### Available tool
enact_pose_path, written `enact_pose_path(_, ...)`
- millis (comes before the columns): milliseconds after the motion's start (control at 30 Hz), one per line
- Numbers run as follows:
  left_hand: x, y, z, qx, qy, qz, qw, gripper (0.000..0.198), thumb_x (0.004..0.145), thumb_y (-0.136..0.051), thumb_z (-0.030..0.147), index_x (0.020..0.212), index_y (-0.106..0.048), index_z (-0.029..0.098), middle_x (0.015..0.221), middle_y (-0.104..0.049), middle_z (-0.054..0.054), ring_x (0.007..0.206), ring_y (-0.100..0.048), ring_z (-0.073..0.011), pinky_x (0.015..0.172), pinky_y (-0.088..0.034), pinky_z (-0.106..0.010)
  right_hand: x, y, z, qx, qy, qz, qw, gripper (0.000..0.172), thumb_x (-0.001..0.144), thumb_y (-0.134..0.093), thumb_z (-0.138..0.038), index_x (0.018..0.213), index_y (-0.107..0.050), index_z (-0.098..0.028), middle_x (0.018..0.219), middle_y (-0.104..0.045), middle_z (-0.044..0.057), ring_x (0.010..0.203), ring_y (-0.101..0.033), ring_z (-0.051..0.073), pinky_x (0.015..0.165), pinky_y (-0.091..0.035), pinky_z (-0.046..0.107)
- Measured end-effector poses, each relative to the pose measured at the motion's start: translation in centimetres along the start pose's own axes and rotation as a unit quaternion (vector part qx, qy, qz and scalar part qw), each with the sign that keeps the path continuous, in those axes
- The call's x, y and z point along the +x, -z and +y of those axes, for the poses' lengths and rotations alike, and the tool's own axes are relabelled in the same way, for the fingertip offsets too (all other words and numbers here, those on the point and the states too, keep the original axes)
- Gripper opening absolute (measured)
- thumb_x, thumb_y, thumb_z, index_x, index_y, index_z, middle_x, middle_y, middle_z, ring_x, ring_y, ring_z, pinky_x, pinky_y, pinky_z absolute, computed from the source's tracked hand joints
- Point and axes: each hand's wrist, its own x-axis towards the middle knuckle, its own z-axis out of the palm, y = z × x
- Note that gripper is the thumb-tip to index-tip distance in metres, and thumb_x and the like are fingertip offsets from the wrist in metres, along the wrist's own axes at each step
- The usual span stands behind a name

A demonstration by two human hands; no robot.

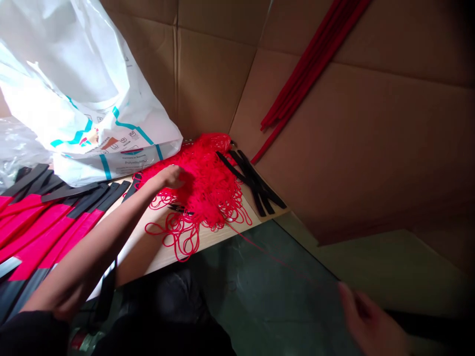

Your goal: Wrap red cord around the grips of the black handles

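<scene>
A large tangled heap of thin red cord [213, 180] lies on the corner of a light wooden table [148, 249], with loose loops spilling towards the front edge. My left hand [172, 177] is closed at the left side of the heap, its fingertips partly hidden against the cord. One strand runs taut from the heap down to the right, over the floor. At its far end my right hand [371, 316], blurred, is closed on the cord, well away from the table. A dark pointed tool [180, 209], perhaps small scissors, lies partly under the cord.
Several black strips [256, 183] lie crossed at the table's right corner. Red and black flat straps [48, 217] are piled at left, below a white plastic bag [107, 104]. Cardboard [371, 148] walls the back and right, with long red strips [315, 64] against it.
</scene>
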Motion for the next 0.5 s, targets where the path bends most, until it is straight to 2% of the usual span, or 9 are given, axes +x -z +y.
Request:
enact_pose_path(33, -0.6, 1.0, -0.4, -0.018, -0.012, 0.009, 1.0, 0.036, 0.103, -0.072, 0.037, 0.133, -0.069, 0.018, 0.134, -0.071, -0.011, 0.114, -0.072, -0.0257, 0.097, -0.063, -0.047, 0.1, -1.4, -1.5, -0.001, 0.019, -0.028, 0.999, 0.044, 0.08, -0.065, -0.072, 0.068, -0.071, -0.031, 0.057, -0.07, 0.009, 0.047, -0.066, 0.03, 0.045, -0.045, 0.038)
enact_pose_path(100, -2.2, 2.8, -1.2, -0.044, -0.013, 0.05, 0.998, 0.036, 0.104, -0.07, 0.037, 0.135, -0.068, 0.018, 0.132, -0.072, -0.011, 0.112, -0.073, -0.0249, 0.097, -0.064, -0.046, -0.4, -4.5, -5.6, 0.031, 0.119, -0.037, 0.992, 0.046, 0.086, -0.059, -0.068, 0.084, -0.075, -0.025, 0.065, -0.074, 0.011, 0.051, -0.069, 0.03, 0.046, -0.048, 0.038)
enact_pose_path(167, -3.9, 4.0, -2.1, -0.051, 0.017, 0.103, 0.993, 0.037, 0.106, -0.067, 0.037, 0.137, -0.066, 0.017, 0.132, -0.072, -0.011, 0.113, -0.073, -0.0252, 0.098, -0.063, -0.047, -1.5, -7.6, -10.4, 0.066, 0.189, -0.059, 0.978, 0.049, 0.096, -0.051, -0.062, 0.099, -0.078, -0.021, 0.088, -0.079, 0.014, 0.069, -0.076, 0.027, 0.062, -0.059, 0.038)
enact_pose_path(233, -5.5, 4.1, -2.8, -0.04, 0.07, 0.137, 0.987, 0.037, 0.106, -0.066, 0.038, 0.137, -0.066, 0.017, 0.132, -0.071, -0.011, 0.116, -0.072, -0.0262, 0.101, -0.062, -0.049, -2.7, -10.5, -15.5, 0.091, 0.259, -0.103, 0.956, 0.046, 0.103, -0.049, -0.054, 0.109, -0.079, -0.02, 0.101, -0.078, 0.014, 0.083, -0.076, 0.025, 0.076, -0.061, 0.036)
enact_pose_path(300, -6.5, 3.1, -3.2, -0.024, 0.129, 0.137, 0.982, 0.037, 0.105, -0.068, 0.04, 0.134, -0.067, 0.017, 0.131, -0.071, -0.011, 0.117, -0.071, -0.0269, 0.101, -0.061, -0.05, -3.5, -13.3, -20.6, 0.104, 0.329, -0.15, 0.926, 0.04, 0.109, -0.046, -0.044, 0.119, -0.079, -0.022, 0.112, -0.077, 0.012, 0.095, -0.075, 0.022, 0.088, -0.06, 0.033)
enact_pose_path(367, -6.9, 1.2, -2.9, -0.012, 0.175, 0.113, 0.978, 0.038, 0.104, -0.07, 0.041, 0.133, -0.068, 0.017, 0.132, -0.071, -0.012, 0.115, -0.072, -0.0268, 0.1, -0.062, -0.05, -3.8, -15.6, -25.3, 0.097, 0.39, -0.187, 0.897, 0.036, 0.111, -0.047, -0.037, 0.127, -0.077, -0.023, 0.119, -0.076, 0.011, 0.105, -0.073, 0.022, 0.097, -0.057, 0.032)
enact_pose_path(433, -6.5, -1.1, -1.8, -0.011, 0.195, 0.087, 0.977, 0.04, 0.103, -0.071, 0.042, 0.134, -0.068, 0.016, 0.134, -0.07, -0.012, 0.116, -0.071, -0.0272, 0.099, -0.062, -0.05, -3.8, -17.6, -29.1, 0.071, 0.437, -0.211, 0.872, 0.036, 0.11, -0.051, -0.031, 0.138, -0.071, -0.023, 0.127, -0.074, 0.011, 0.115, -0.07, 0.024, 0.099, -0.055, 0.033)
enact_pose_path(500, -5.5, -3.2, -0.2, -0.014, 0.205, 0.082, 0.975, 0.042, 0.104, -0.07, 0.043, 0.137, -0.067, 0.017, 0.138, -0.069, -0.013, 0.12, -0.07, -0.0284, 0.102, -0.061, -0.052, -3.8, -19.0, -31.7, 0.033, 0.461, -0.224, 0.858, 0.037, 0.108, -0.054, -0.024, 0.142, -0.069, -0.02, 0.135, -0.072, 0.015, 0.12, -0.068, 0.027, 0.094, -0.055, 0.036)
